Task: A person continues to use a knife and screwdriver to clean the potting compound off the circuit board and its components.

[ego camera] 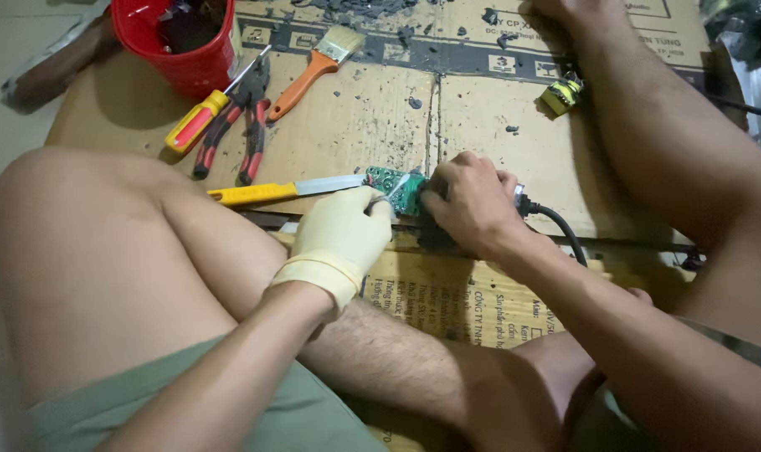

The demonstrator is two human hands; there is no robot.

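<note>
Item 1, far left: a red bucket is standing at the top edge of the flattened cardboard sheet, with dark bits inside that cannot be made out.

Item 2: a screwdriver with a yellow-and-red handle and red-and-black pliers are lying just below the bucket, touching or nearly so. An orange-handled paintbrush is resting beside them, bristles pointing up and right.

Item 3: a yellow-handled knife is lying with its long axis running left to right, its blade tip reaching toward the green circuit board.

Item 4: the left hand, in a pale rubber glove, is curling mostly closed, its fingertips pressing at the left edge of the board. Whether it is also gripping the knife blade cannot be told.

Item 5: the green circuit board is sitting between the two hands, directly ahead of both, on the cardboard. Both hands are touching it; neither is clearly nearer.

Item 6: the right hand, bare, is closing down over the board's right end and the dark body attached to it, fingers bent in a firm grip. A black cable is trailing out from under this hand to the right.

Item 7, upper right: a small yellow-wound component is lying well apart from the hands. Dark crumbs of debris are scattered across the cardboard.
</note>
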